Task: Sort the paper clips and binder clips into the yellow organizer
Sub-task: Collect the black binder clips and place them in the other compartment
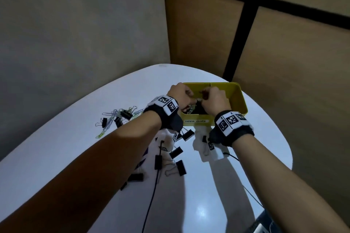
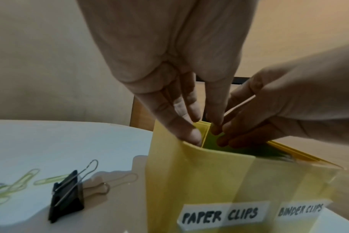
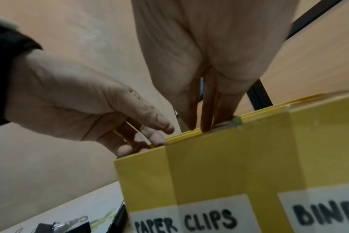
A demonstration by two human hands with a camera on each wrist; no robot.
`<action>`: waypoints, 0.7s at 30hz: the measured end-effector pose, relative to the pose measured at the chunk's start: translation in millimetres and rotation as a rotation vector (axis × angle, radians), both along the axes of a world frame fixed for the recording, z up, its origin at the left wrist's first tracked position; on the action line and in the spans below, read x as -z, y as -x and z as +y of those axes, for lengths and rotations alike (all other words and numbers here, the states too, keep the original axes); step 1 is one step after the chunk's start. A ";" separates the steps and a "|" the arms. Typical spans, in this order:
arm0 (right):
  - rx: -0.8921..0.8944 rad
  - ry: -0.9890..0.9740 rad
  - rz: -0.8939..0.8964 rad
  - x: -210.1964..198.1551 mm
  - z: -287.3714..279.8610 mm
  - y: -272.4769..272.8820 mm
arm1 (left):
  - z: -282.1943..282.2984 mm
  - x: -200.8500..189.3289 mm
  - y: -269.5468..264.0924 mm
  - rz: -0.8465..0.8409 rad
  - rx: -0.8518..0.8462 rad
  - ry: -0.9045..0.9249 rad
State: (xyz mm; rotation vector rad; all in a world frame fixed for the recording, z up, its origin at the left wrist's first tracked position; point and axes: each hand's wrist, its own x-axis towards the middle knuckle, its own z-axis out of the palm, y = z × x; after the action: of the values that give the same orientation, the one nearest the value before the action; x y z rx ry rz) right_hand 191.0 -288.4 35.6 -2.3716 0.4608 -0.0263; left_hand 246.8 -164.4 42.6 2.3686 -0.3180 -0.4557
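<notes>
The yellow organizer (image 1: 239,98) stands at the far side of the white table, with labels PAPER CLIPS (image 2: 219,216) and BINDER CLIPS (image 2: 301,211) on its front. Both hands reach into the left compartment. My left hand (image 1: 189,98) and right hand (image 1: 203,99) curl their fingers on a tangle of paper clips (image 1: 197,101) between them. In the right wrist view a silvery clip and a green bit (image 3: 237,123) show at the right fingertips (image 3: 205,124). The organizer wall hides the rest of the grip. Something black (image 1: 199,108) lies in that compartment.
Several black binder clips (image 1: 179,152) lie loose in front of the organizer. A pile of coloured paper clips and binder clips (image 1: 115,119) sits to the left. One binder clip (image 2: 68,197) stands beside the organizer. A black cable (image 1: 151,195) runs toward me. Partition walls close off the back.
</notes>
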 end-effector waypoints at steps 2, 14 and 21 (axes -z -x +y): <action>-0.010 0.003 -0.008 0.2 1.2 2.7 | 4.1 -1.0 3.5 0.002 0.014 0.060; -0.298 0.040 -0.284 1.0 92.2 -7.8 | 164.7 2.7 10.7 -0.133 -0.195 0.078; -0.594 0.180 -0.087 11.1 155.6 -23.1 | 289.2 22.3 -7.3 -0.156 -0.380 -0.224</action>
State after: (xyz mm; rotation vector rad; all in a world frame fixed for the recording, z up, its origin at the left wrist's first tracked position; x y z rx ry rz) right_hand 214.1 -132.8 24.5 -2.5809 -0.3091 0.1046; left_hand 254.1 124.8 20.3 2.6095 0.1226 -0.1318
